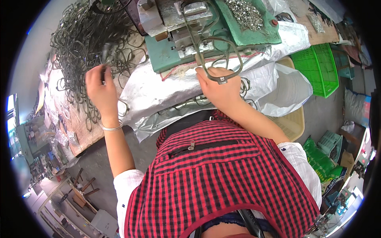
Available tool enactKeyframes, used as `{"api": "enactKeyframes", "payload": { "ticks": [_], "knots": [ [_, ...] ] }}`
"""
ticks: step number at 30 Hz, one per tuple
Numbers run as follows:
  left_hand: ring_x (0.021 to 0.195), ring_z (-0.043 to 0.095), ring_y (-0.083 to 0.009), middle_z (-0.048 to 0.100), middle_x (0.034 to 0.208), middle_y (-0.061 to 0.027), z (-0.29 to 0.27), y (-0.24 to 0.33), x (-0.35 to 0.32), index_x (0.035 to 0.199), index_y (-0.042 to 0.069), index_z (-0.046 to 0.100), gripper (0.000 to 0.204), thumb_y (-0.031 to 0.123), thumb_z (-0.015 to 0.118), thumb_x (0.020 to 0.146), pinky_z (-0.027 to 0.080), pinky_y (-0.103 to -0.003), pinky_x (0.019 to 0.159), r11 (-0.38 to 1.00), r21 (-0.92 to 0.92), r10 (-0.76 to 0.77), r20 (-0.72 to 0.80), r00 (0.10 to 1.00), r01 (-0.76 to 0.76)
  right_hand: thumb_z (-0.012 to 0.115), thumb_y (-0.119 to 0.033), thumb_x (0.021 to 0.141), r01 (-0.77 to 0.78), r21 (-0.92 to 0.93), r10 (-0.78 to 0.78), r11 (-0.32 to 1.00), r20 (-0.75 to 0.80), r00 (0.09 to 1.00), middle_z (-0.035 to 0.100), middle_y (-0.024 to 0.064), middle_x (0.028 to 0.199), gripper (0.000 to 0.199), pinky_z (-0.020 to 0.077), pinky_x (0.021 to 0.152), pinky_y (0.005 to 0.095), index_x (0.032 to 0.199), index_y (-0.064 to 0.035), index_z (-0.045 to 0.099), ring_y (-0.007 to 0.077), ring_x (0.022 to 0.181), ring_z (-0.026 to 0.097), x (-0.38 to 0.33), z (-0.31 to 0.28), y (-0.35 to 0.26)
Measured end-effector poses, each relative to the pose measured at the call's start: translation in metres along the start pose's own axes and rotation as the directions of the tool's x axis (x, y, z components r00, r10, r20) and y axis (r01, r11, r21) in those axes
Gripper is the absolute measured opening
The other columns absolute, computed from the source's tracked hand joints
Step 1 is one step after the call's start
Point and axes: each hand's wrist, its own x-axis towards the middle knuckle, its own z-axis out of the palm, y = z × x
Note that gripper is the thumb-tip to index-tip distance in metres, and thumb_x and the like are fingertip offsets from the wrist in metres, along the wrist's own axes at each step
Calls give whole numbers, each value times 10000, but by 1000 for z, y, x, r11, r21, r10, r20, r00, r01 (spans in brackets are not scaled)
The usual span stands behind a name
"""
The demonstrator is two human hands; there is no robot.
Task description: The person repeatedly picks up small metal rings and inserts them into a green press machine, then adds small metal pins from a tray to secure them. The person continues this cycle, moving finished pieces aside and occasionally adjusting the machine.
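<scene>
Right hand has fingers bent close against the near end of a wire frame, grip narrow, seemingly holding it; fingertips partly hidden, so exact contact not clear; frame rises from this grip, its loops running up and away in front of the machine; left hand well to the left of that grip, blurred, thumb and finger near each other; cannot tell whether anything sits between them; big tangled pile of frames just beyond and around the left grip, spread on the table; green tray beyond the right grip and to its right, small metal bits heaped in it; white sheet between the two grips; handling, as I judge it: pinch the frame lightly near its end, since thin wire probably bends under a hard squeeze; keep the loops square and clear of the machine's edges; fingertips best kept out from under its metal parts; on the left, lift a single loop by a free side and shake it loose gently, as neighbours look likely to snag.
</scene>
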Motion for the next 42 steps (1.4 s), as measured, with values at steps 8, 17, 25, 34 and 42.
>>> {"api": "enactKeyframes", "payload": {
  "ticks": [8, 17, 25, 34, 42],
  "knots": [
    [739, 499, -60, 643, 894, 11, -11, -19, -24, 992, -6, 736, 240, 231, 762, 974, 431, -235, 679, 778, -395, -566, -102, 818, 489, 713, -115, 818, -6, 16, 6, 1000, 47, 999, 657, 103, 642, 18, 511, 524, 418, 815, -98, 720, 300, 592, 673, 10, 18, 6],
    [785, 574, -70, 647, 985, -34, -52, 20, -52, 1074, 9, 629, 75, 51, 644, 1013, 514, -241, 672, 508, -750, -605, 40, 795, 424, 761, -138, 856, -596, 447, 466, 666, 375, 802, 720, 32, 757, 148, 531, 693, 260, 964, -38, 743, 73, 717, 657, -21, -93, 29],
    [986, 617, -152, 628, 1122, -107, -8, 112, 42, 1123, -7, 563, 107, -1, 589, 1020, 598, -334, 828, 350, -936, -256, -51, 965, 43, 741, -41, 889, -128, 768, 247, 628, -41, 968, 738, 21, 915, 146, 525, 804, 243, 1028, 2, 728, 91, 856, 672, 128, -105, 23],
    [970, 660, -206, 617, 1085, -146, -27, 140, 122, 1105, -6, 521, 104, 21, 589, 1030, 657, -422, 785, 421, -898, -93, -182, 979, -127, 731, -39, 878, -129, 939, 346, 318, 12, 938, 742, 54, 971, 419, 495, 916, 272, 1266, 10, 581, 105, 963, 666, 154, -55, 2],
    [998, 664, -197, 620, 1077, -135, -28, 149, 126, 1053, -16, 535, 74, 16, 597, 1029, 678, -413, 793, 315, -938, -129, -192, 973, -144, 706, -11, 865, -180, 973, 390, 148, 110, 914, 747, 80, 992, 507, 480, 942, 276, 1339, 21, 526, 129, 1011, 663, 156, -61, -3]
  ]
}}
